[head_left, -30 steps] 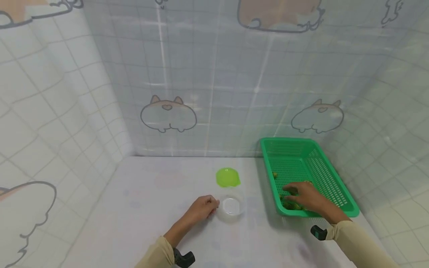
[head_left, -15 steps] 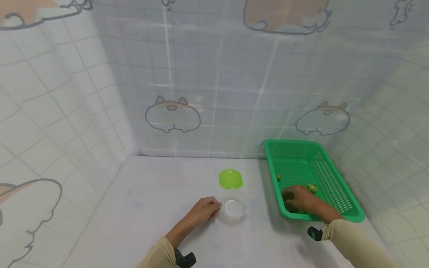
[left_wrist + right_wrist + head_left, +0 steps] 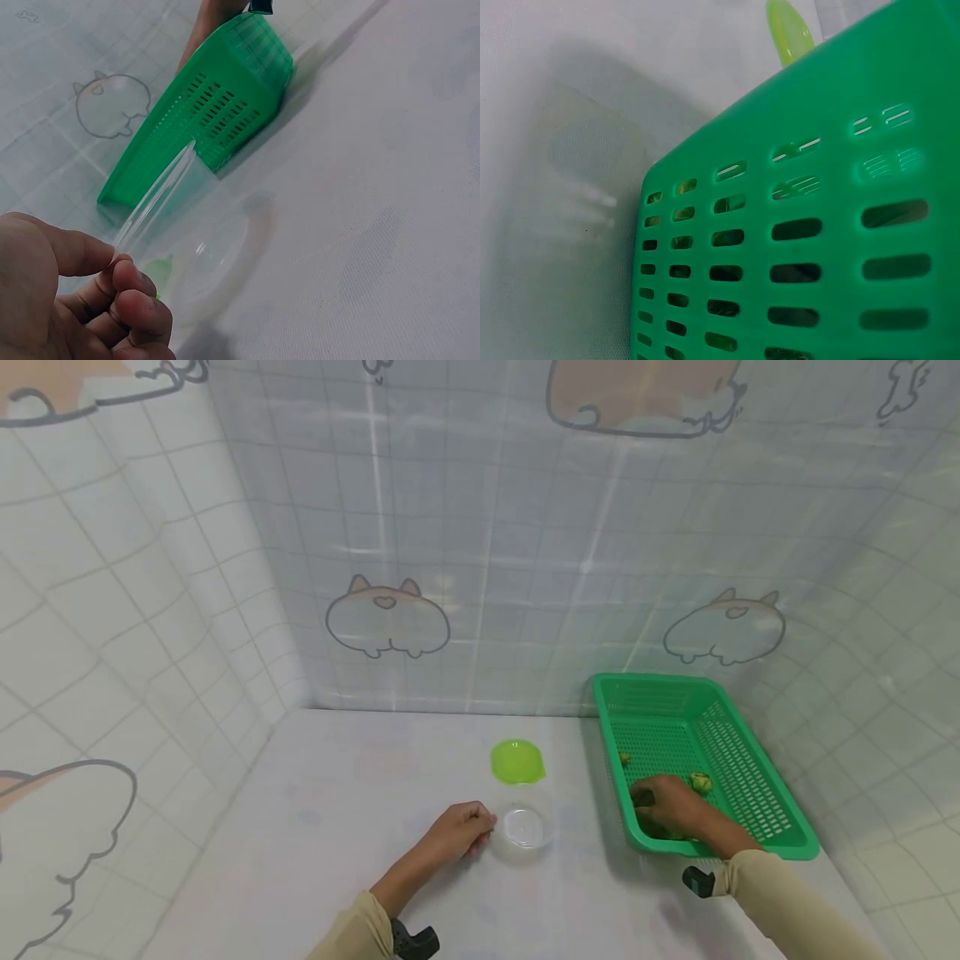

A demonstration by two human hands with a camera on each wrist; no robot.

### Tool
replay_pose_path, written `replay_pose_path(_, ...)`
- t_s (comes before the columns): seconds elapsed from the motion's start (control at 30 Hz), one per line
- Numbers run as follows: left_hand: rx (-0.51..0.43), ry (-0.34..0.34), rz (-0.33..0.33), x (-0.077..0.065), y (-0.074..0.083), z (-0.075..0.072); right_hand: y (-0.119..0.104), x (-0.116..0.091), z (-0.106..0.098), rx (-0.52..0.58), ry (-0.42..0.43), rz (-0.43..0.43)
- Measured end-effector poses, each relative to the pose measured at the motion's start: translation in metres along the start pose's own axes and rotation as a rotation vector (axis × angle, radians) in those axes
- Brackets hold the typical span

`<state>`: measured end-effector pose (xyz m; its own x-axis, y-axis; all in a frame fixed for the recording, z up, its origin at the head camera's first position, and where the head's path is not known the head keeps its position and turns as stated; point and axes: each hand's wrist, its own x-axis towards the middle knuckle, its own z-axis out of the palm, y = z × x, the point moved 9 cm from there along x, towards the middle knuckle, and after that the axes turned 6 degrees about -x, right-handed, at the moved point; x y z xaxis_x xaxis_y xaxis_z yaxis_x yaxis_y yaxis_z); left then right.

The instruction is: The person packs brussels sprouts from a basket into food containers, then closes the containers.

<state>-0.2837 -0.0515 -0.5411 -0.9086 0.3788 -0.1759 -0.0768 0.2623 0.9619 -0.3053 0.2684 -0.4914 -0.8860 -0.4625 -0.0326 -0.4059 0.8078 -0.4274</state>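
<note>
In the head view my left hand [image 3: 459, 833] pinches the rim of a clear plastic tub [image 3: 523, 828] that stands on the table. The left wrist view shows thumb and forefinger on the edge of this tub [image 3: 214, 247]. My right hand [image 3: 671, 803] reaches down into the near left corner of a green slotted basket [image 3: 757, 789]; its fingertips are hidden. Small yellow-green lumps lie in the basket, one lump [image 3: 701, 783] beside the hand and another lump [image 3: 624, 759] by the left wall. The basket wall [image 3: 780, 172] blocks the right wrist view of the hand.
A lime-green round dish or lid [image 3: 517, 762] lies just behind the tub. White table covering [image 3: 360, 793] stretches to the left. Patterned sheeting [image 3: 480, 568] hangs at the back and both sides, close behind the basket.
My right hand has gone lower into the basket, and a yellow-green lump beside it has come into fuller sight. The left hand keeps its hold on the tub. The head view has shifted slightly.
</note>
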Motion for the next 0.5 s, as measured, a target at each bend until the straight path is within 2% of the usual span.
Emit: replay_pose_path(0.5,-0.023,-0.009,0.014,-0.0017,0.0013,0.0007,-0.0015,0.0034,0.0003,-0.027,-0.003,-0.009)
